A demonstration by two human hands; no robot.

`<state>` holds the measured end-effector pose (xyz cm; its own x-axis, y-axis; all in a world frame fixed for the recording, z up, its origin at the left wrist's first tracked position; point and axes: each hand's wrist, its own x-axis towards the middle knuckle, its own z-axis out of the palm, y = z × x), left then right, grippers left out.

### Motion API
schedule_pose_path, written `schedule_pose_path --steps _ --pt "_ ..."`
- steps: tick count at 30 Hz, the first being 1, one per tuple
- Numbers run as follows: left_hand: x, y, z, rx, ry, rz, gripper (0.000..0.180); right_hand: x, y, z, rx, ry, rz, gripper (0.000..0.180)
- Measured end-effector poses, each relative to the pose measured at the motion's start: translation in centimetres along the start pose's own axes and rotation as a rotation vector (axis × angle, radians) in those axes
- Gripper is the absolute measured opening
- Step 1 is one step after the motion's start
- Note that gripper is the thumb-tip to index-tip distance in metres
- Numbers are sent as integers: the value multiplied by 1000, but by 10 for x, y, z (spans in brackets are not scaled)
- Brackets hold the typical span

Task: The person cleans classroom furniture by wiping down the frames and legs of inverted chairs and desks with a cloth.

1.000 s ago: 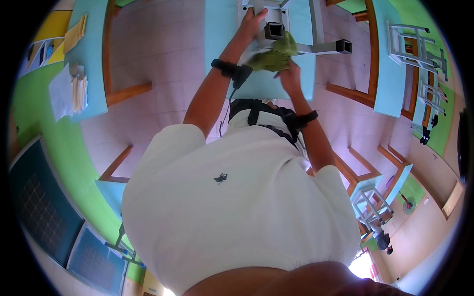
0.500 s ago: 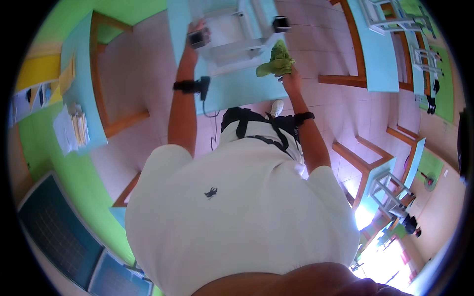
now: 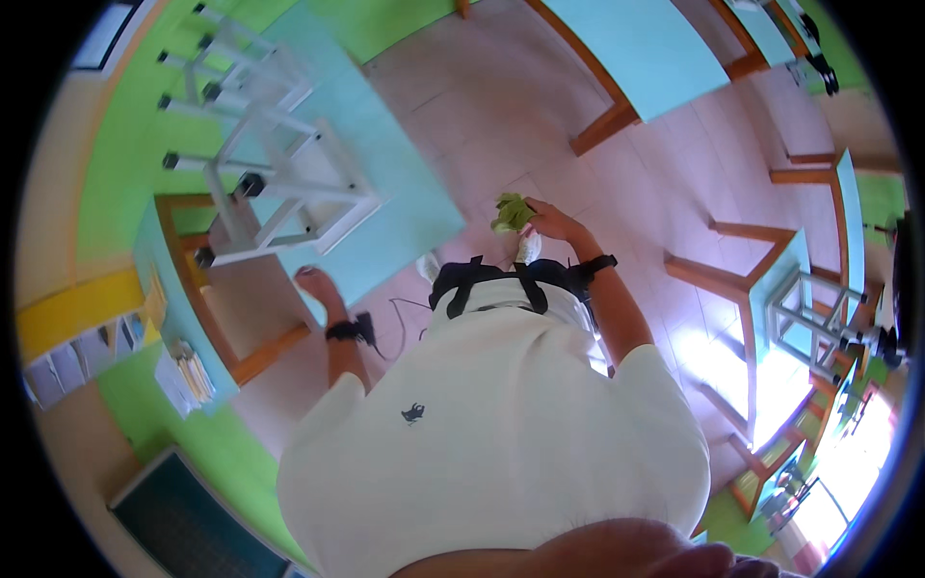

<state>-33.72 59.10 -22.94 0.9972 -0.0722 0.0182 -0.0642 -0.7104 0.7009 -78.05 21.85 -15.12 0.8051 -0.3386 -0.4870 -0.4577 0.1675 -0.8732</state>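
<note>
In my right hand [image 3: 559, 223], held over the floor in front of my body, is a crumpled green cloth [image 3: 513, 213], gripped at its right side. My left hand [image 3: 318, 285] hangs by the near left edge of a pale blue table [image 3: 405, 207], its fingers loosely curled and nothing visible in them. Just beyond that hand, an upturned white stool [image 3: 337, 193] rests on the tabletop with its black-tipped legs sticking out to the left. It stands apart from my left hand. Another upturned stool [image 3: 279, 82] sits farther back on the same table.
Blue-topped tables with brown wooden frames stand at the far right [image 3: 641, 58] and right [image 3: 780, 260]. A grey stool [image 3: 814, 323] is on the right too. Papers [image 3: 185, 376] lie on a table at the left, close to a yellow shelf [image 3: 87, 332]. Tiled floor [image 3: 617, 202] lies between.
My left hand has come away from the upturned stool and dropped back. My right hand has drawn the green cloth off the table edge toward me. The view has turned, shifting the table left.
</note>
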Motion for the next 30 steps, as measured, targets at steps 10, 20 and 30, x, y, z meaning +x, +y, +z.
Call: schedule_pose_path --steps 10,20,30 --pt "-255 308 146 -158 -1486 641 71 -62 -3 -76 215 136 -42 54" --pt "-291 427 306 252 -1568 1178 47 -70 -12 -164 239 555 -83 40" --pt "-314 526 425 324 -1997 679 36 -2 16 -286 -297 875 250 38"
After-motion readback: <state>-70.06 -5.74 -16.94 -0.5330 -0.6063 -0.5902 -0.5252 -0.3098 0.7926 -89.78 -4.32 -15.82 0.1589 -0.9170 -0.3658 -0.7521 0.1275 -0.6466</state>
